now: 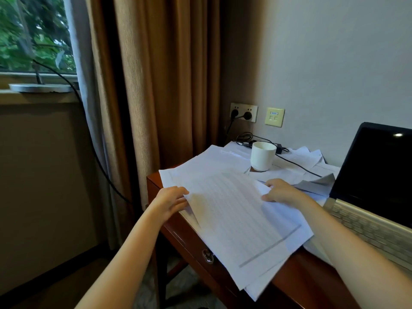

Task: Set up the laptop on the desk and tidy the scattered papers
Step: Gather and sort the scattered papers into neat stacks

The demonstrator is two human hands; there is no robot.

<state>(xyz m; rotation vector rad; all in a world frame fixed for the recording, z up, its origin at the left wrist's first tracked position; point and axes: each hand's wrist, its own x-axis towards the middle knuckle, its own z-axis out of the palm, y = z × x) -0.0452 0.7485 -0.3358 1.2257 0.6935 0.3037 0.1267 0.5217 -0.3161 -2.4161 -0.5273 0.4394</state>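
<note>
A stack of printed white papers lies across the left end of the wooden desk and overhangs its front edge. My left hand grips the stack's left edge, fingers curled under the sheets. My right hand holds the stack's right side near the top, thumb on the paper. More loose papers lie scattered behind, toward the wall. The laptop stands open at the right, its screen dark and its silver keyboard facing me.
A white cup stands on the papers at the back. A black charger cable runs from the wall sockets across the papers toward the laptop. Brown curtains hang left of the desk. The desk drawer has a metal handle.
</note>
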